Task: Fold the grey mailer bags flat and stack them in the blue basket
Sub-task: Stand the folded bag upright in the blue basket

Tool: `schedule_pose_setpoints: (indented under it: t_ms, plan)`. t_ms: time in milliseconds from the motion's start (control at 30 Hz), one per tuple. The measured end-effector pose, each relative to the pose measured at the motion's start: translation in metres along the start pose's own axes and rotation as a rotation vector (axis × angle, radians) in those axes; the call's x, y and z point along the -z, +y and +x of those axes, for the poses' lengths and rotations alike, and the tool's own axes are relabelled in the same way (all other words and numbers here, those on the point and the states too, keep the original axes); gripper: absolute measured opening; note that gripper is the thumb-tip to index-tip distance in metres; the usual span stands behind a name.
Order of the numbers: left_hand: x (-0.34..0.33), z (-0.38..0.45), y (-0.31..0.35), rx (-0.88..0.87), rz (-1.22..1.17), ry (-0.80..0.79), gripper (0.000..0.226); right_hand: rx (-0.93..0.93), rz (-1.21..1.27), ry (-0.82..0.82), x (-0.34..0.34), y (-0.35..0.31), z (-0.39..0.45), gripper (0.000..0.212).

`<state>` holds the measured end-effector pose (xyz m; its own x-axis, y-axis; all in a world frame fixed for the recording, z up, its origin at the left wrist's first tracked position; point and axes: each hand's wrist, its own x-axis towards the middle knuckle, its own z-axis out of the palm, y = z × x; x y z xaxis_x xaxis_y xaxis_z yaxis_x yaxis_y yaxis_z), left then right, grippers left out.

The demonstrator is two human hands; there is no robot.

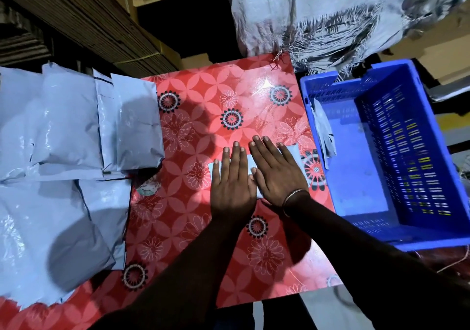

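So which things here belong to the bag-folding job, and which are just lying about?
Job: folded mailer bag under both flat hands, left hand, right hand; unfolded bag pile; blue basket.
Lying about: frayed white sack; cardboard stacks; floral tabletop.

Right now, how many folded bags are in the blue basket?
1: a bag leans against the left wall of the basket. Another bag lies on the table under both hands, not yet in.

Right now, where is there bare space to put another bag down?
Free: the red table between the grey mailer bags and the blue basket, beyond both hands; also the basket floor. Crowded: the left side under bags, and where the left hand and right hand press the folded bag.
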<state>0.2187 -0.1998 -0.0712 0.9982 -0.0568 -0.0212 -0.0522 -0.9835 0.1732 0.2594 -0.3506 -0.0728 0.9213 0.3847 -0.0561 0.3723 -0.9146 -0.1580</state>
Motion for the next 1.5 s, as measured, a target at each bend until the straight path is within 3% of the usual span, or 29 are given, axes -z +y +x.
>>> schedule_pose_setpoints:
  t_ms: [200, 433, 733, 800, 867, 933, 1033, 1167, 1267, 1367, 1500]
  plan:
    - [0.004, 0.0, -0.012, -0.046, 0.015, -0.064, 0.064, -0.025, 0.018, -0.009, 0.002, 0.002, -0.004, 0.063]
    - [0.013, -0.02, -0.063, -0.071, 0.054, -0.086, 0.062, -0.331, 0.149, -0.006, 0.004, 0.022, -0.035, 0.067]
    - [0.022, -0.042, -0.104, -0.053, 0.055, -0.16, 0.064, -0.445, 0.092, -0.105, 0.013, 0.027, -0.051, 0.081]
    - [0.027, -0.042, -0.098, -0.032, 0.012, -0.175, 0.064, -0.488, 0.08, -0.073, 0.019, 0.022, -0.061, 0.079]
    - [0.033, -0.042, -0.093, 0.0, -0.062, -0.167, 0.064, -0.515, 0.112, 0.073, 0.029, 0.007, -0.078, 0.07]
    - [0.039, -0.039, -0.086, 0.019, -0.125, -0.133, 0.063, -0.457, 0.246, 0.236, 0.037, -0.014, -0.098, 0.054]
    - [0.051, -0.025, -0.068, 0.001, -0.211, -0.088, 0.063, -0.391, 0.599, 0.3, 0.042, -0.049, -0.121, 0.033]
    - [0.065, 0.005, -0.042, -0.081, -0.375, -0.201, 0.069, -0.514, 0.858, 0.247, 0.041, -0.07, -0.125, 0.033]
    - [0.07, 0.018, -0.027, -0.125, -0.358, -0.287, 0.07, -0.644, 1.023, 0.178, 0.051, -0.07, -0.119, 0.026]
    - [0.067, 0.019, -0.018, -0.075, -0.347, -0.3, 0.065, -0.689, 1.044, 0.137, 0.052, -0.067, -0.114, 0.021]
    - [0.053, 0.02, -0.024, 0.035, -0.362, -0.29, 0.045, -0.759, 1.133, 0.112, 0.054, -0.06, -0.108, 0.03]
